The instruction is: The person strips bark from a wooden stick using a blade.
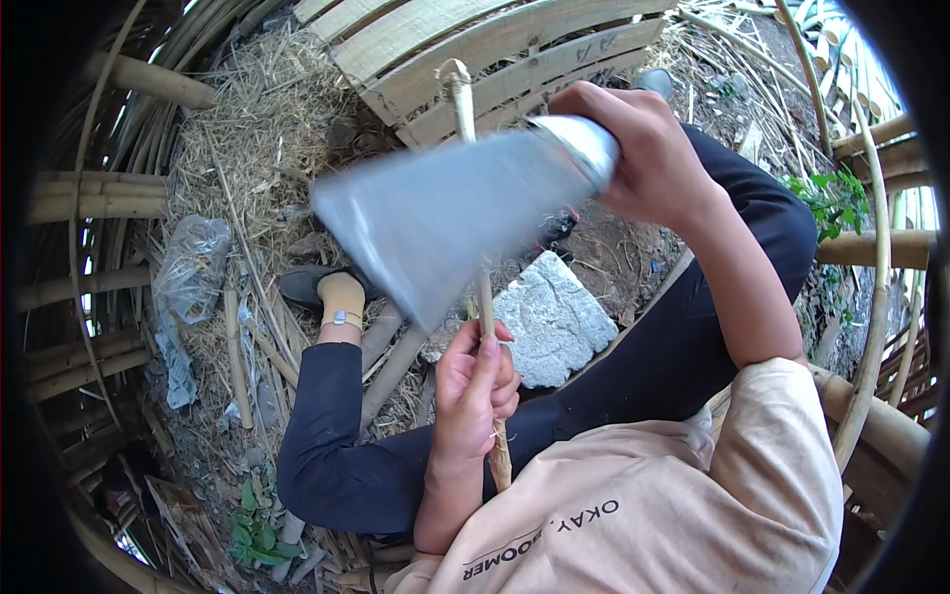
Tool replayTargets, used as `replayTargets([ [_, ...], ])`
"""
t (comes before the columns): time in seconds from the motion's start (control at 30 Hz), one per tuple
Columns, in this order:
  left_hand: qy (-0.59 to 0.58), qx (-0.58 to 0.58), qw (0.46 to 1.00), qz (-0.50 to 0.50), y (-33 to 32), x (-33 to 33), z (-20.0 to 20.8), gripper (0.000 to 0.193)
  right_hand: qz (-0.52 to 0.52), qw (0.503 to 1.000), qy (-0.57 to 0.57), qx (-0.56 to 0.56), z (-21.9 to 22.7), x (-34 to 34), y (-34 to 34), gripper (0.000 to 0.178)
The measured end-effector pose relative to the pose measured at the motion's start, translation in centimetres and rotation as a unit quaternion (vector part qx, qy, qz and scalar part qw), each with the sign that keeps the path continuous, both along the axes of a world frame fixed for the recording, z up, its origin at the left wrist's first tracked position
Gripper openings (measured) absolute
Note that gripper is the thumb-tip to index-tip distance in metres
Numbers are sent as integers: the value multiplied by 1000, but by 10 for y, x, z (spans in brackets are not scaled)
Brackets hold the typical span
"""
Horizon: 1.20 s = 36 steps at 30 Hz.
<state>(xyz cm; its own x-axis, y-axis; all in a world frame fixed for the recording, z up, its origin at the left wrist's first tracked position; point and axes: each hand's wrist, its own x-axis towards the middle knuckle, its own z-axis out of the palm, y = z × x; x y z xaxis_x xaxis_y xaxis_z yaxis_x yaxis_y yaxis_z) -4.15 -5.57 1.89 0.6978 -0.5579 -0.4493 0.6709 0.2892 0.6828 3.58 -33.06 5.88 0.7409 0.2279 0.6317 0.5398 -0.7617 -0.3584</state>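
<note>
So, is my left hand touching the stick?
Touching. The head view shows the left hand closed around the stick, which shows above and below the grip.

The left hand [477,384] curls low, thumb [486,362] upward; the right hand [643,148] curls higher (bare forearm [747,282] slanting inward).

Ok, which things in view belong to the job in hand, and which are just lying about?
In use:
- blade, in the right hand
- stick, in the left hand

Apparently lying about:
- bag
- crate
- stone, untouched; role unclear
</note>
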Motion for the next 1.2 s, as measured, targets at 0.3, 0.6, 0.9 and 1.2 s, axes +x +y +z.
replayTargets([
  [0.3, -5, -4, 1000, -6, -1, 1, 0, 15, -176, 978, 104, 33, -16, 10, -14, 29],
  [0.6, -13, -32, 999, 12, 10, 6, 4, 14, -245, 960, 119, -56, -38, 26, -38, 15],
  [0.9, 0, -39, 999, -24, 0, 0, 2, 15, -276, 949, 121, -92, -60, 36, -46, 17],
  [1.2, 12, -41, 998, -37, -4, -1, 6, 15, -273, 950, 100, -111, -52, 35, -43, 10],
])
